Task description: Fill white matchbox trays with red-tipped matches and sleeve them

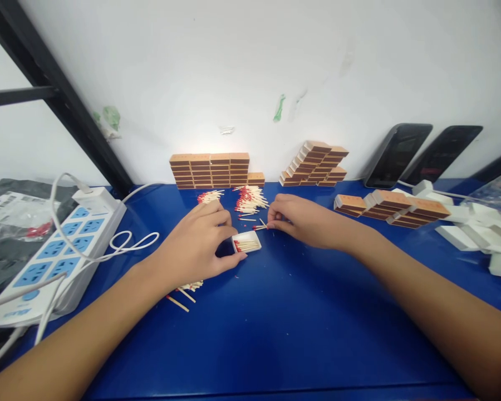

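A small white matchbox tray lies on the blue tabletop, with several red-tipped matches inside. Around its left end are the thumb and fingers of my left hand, closed on it. Just beyond the tray's right corner, my right hand pinches a few matches between thumb and fingertips. Behind the tray sits a loose pile of matches, heads mostly to the left. A smaller match pile shows past my left hand, and more matches lie partly hidden under my left wrist.
Stacked brown matchboxes line the white wall, with a stepped stack to their right and another matchbox group nearer. White empty trays heap at far right. Two phones lean on the wall. A power strip with cables stands left.
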A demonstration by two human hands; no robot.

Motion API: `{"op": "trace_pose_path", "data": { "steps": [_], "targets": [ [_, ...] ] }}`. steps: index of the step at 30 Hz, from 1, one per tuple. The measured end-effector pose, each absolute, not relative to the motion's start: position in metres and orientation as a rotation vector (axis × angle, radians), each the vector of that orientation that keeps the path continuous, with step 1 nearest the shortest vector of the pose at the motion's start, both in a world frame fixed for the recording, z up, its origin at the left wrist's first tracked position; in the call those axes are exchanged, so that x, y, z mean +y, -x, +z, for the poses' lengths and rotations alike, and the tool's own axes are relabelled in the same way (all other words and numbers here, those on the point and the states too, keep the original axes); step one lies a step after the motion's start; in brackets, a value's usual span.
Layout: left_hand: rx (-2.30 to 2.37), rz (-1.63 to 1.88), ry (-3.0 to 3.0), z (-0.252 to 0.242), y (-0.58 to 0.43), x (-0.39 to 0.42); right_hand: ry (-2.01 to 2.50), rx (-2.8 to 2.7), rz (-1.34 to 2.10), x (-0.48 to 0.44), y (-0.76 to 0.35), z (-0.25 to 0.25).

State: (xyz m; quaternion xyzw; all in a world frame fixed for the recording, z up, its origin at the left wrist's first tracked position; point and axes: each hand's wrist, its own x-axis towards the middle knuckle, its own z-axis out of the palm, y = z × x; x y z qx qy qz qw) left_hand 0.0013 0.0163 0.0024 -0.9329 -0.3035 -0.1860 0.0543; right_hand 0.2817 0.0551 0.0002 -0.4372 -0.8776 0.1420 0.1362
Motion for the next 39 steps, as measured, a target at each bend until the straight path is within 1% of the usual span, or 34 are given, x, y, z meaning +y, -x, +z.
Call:
{"op": "trace_pose_path", "data": {
  "steps": [5,17,19,23,25,33,39],
  "targets": [
    [-0.932,-0.563,2.849,0.003,-0.002,0.016,1.264,-2.542,0.373,0.053,-0.279,0.0],
    [-0.926,-0.565,2.843,0.002,0.0,0.017,1.271,-2.524,0.446,0.052,-0.277,0.0],
    [-0.931,-0.568,2.848,0.002,-0.001,0.017,1.269,-2.491,0.524,0.051,-0.278,0.005],
    [-0.93,-0.564,2.842,0.003,-0.002,0.016,1.26,-2.451,0.82,0.046,-0.278,0.018],
    [-0.931,-0.563,2.838,0.003,-0.002,0.016,1.233,-2.437,0.872,0.043,-0.276,0.019],
    [-0.916,-0.59,2.837,0.003,-0.001,0.016,1.185,-2.487,0.647,0.037,-0.268,0.005],
    [-0.921,-0.584,2.845,0.003,-0.002,0.015,1.131,-2.509,0.572,0.031,-0.264,0.005]
  ]
}}
